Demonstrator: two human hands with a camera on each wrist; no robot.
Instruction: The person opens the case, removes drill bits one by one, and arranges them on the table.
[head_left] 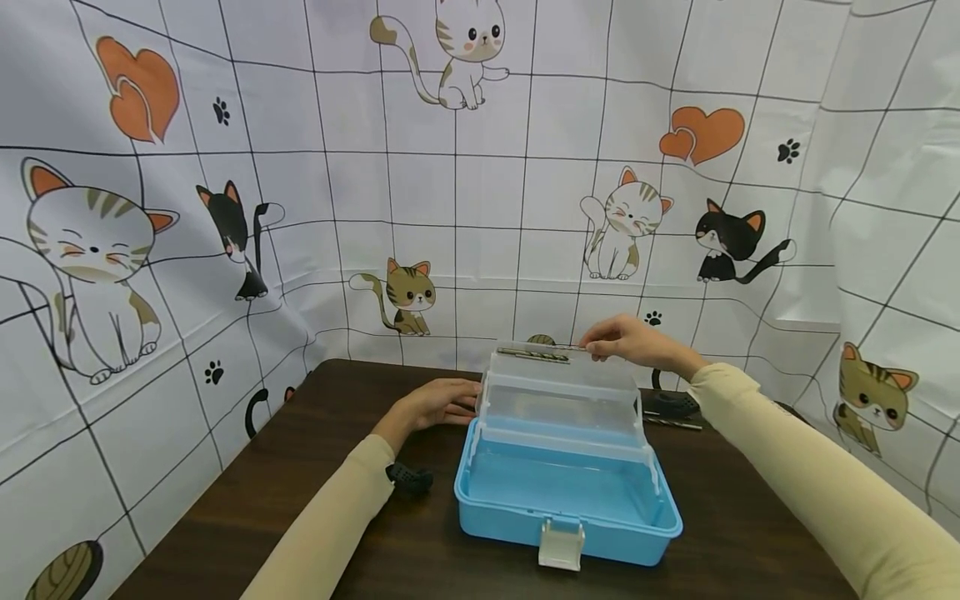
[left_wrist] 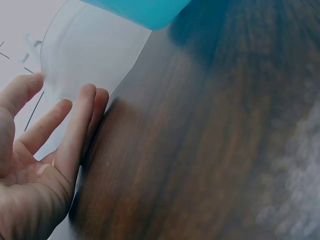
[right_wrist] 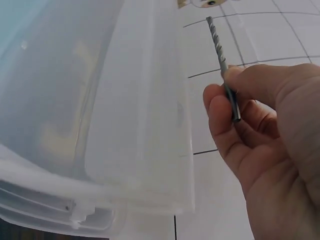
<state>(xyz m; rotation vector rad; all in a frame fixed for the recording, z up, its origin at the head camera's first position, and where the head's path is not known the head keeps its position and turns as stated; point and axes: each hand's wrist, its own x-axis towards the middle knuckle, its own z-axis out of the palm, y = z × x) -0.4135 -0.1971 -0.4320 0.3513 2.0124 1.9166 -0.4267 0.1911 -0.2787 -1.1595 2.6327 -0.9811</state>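
Observation:
A blue storage box [head_left: 562, 533] with a white latch stands with its translucent lid [head_left: 558, 404] raised. My left hand [head_left: 438, 402] is at the lid's left side, fingers extended; in the left wrist view its fingertips overlap the lid's edge. Thumb and fingers of my right hand [head_left: 630, 340] pinch a spiral drill bit [right_wrist: 216, 42] above the lid's top edge. Other drill bits [head_left: 532, 356] show at the upper left part of the lid.
More drill bits [head_left: 672, 423] lie on the dark wooden table [head_left: 330, 442] to the right of the box. Behind the table hangs a white gridded sheet [head_left: 487, 192] printed with cats. A black device [head_left: 410, 478] sits at the left wrist.

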